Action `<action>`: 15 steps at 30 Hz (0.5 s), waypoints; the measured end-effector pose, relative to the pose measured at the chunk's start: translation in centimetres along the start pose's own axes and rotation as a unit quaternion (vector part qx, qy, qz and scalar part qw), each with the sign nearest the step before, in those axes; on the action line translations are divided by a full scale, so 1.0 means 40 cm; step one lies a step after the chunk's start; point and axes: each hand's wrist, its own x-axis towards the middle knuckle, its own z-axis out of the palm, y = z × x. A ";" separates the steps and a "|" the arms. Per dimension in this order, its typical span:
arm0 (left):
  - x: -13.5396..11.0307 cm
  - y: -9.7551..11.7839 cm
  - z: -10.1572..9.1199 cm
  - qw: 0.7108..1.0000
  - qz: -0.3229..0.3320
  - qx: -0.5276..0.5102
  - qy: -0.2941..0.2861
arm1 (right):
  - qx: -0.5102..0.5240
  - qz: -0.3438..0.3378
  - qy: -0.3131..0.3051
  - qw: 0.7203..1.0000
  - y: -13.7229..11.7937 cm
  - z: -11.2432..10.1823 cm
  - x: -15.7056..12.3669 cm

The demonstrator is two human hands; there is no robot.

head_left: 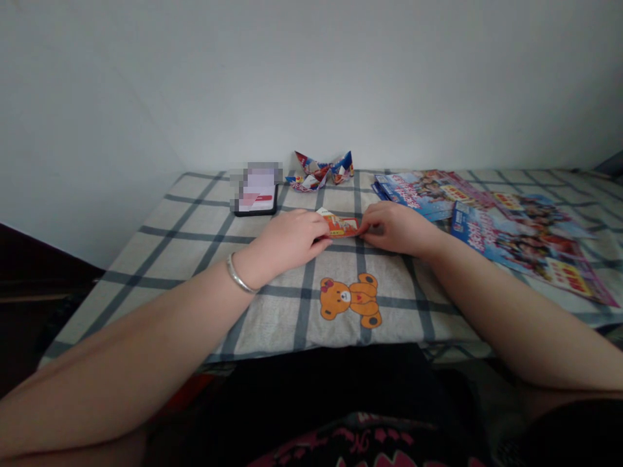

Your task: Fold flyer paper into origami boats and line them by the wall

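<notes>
A small folded piece of printed orange paper (341,226) lies on the checked cloth (185,220) between my two hands. My left hand (287,243), with a silver bangle on its wrist, pinches the paper's left end with curled fingers. My right hand (396,227) pinches the right end, fingers closed on it. Both hands rest on the cloth, with the paper flat between them.
A phone (256,191) lies beyond my left hand. Finished folded paper boats (324,171) sit by the wall. Several printed leaflets (491,220) spread out at the right. An orange bear print (351,298) marks the cloth near me.
</notes>
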 end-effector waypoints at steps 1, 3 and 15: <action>0.000 -0.002 0.000 1.000 0.003 -0.003 0.003 | -0.002 0.003 0.000 1.000 -0.001 0.000 0.000; 0.003 -0.006 0.004 1.000 -0.002 -0.006 0.010 | -0.015 0.012 0.008 1.000 -0.005 0.002 0.002; 0.023 -0.013 0.031 0.993 -0.091 -0.023 0.071 | -0.008 0.147 0.050 0.988 -0.016 0.034 0.037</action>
